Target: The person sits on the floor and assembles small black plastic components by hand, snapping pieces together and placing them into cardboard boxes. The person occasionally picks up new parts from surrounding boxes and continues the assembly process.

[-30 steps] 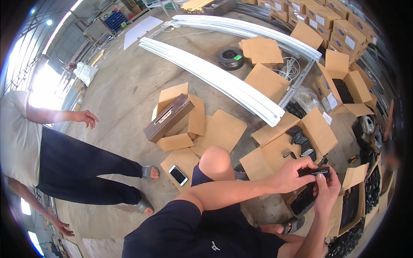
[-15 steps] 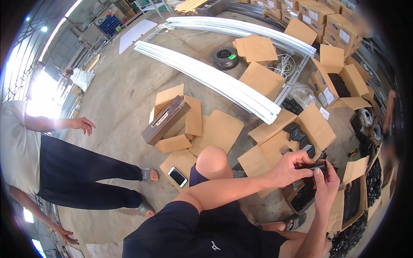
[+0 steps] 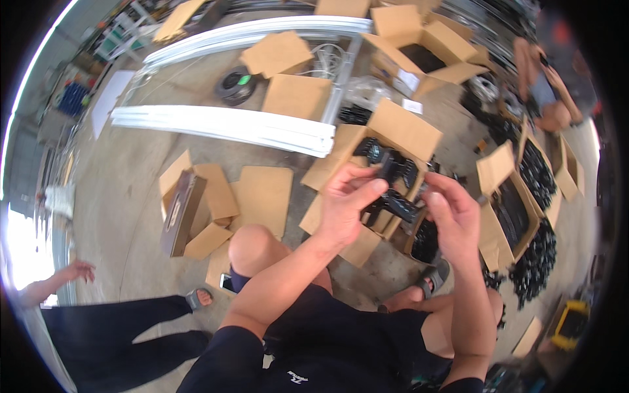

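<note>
Between the thumb and fingers of my left hand (image 3: 344, 203) is a small black plastic piece (image 3: 389, 168), held over an open cardboard box (image 3: 405, 128). More black plastic parts (image 3: 401, 205) lie stacked inside that box, partly hidden by my hands. To the right, my right hand (image 3: 455, 216) is apart from the piece, its thumb and index finger drawn together. Whatever is in that pinch is too small to make out. Below my right hand sits a smaller container of black parts (image 3: 424, 241).
More boxes of black parts (image 3: 511, 213) stand at right, beside a loose black pile (image 3: 534, 262). Long white metal profiles (image 3: 223, 126) lie ahead. A person in dark trousers (image 3: 111, 327) stands at left; another person (image 3: 557, 92) crouches at far right. A phone (image 3: 227, 282) lies near my knee.
My view has swung to the right. My hands, together on the black piece before, are now apart: the left keeps the piece, the right has come away from it.
</note>
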Available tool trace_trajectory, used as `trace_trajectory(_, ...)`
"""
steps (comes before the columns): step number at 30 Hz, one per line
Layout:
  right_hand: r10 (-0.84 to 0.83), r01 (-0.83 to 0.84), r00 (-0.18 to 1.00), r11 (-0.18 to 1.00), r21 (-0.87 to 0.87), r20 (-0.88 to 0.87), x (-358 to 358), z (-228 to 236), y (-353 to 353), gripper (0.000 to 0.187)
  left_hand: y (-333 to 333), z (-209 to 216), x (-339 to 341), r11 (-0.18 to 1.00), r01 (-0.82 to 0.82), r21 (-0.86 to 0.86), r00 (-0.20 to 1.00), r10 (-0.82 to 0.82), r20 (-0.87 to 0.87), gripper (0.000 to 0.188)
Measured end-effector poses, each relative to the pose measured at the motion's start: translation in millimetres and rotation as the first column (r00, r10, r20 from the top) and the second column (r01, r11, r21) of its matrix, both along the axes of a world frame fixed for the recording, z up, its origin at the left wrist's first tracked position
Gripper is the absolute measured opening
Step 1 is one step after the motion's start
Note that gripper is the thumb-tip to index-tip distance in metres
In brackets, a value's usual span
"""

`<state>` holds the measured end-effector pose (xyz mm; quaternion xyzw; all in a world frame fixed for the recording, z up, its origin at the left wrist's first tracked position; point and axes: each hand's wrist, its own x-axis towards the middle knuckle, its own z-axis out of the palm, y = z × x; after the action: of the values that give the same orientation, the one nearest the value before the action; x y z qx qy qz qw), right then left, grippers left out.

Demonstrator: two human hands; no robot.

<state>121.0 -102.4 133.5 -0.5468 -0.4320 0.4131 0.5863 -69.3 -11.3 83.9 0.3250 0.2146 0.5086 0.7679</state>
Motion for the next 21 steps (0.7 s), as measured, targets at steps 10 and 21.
trace_trajectory(10,-0.046,0.037,0.993,0.996,0.086,0.109,-8,1,3,0.035,-22,5,12,0.961,0.081,0.263,0.988,-0.042,-0.151,0.025)
trace_trajectory(21,-0.019,0.004,0.988,0.995,0.096,0.15,1,-15,4,0.034,-16,0,19,0.989,0.109,0.098,0.988,-0.097,-0.123,0.023)
